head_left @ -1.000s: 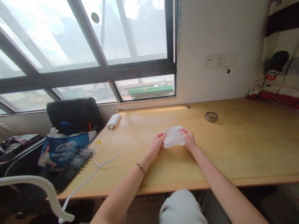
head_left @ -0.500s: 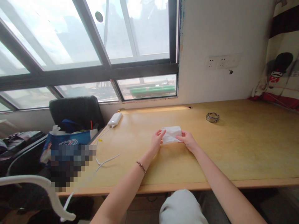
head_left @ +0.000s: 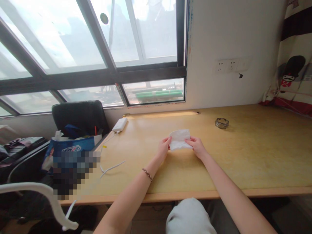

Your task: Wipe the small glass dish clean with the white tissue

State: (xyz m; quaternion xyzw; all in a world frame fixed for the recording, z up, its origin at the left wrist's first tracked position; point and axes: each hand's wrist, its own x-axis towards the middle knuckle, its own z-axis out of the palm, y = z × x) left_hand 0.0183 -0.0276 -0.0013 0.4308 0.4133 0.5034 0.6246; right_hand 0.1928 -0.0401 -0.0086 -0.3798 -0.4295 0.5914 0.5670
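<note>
A white tissue (head_left: 180, 139), thin and slightly creased, is held up between my two hands over the wooden table. My left hand (head_left: 164, 146) pinches its left edge, thumb on the near face. Its right edge is pinched by my right hand (head_left: 197, 147), also with the thumb in front. The fingers behind the tissue are partly hidden. A braided bracelet (head_left: 147, 174) circles my left wrist. Beyond my right hand, a glass ashtray-like bowl (head_left: 221, 123) rests on the table.
The yellowish table (head_left: 253, 156) runs below the window. At its left edge lies a white power bank (head_left: 120, 125) with a white cable (head_left: 113, 167). A dark chair (head_left: 80, 117) and a blue bag (head_left: 75, 144) stand left. Wall sockets (head_left: 226, 65) are at the back.
The tissue now spreads wider and flatter between my hands, its upper edge a little higher. My fingers have shifted slightly outward to its edges.
</note>
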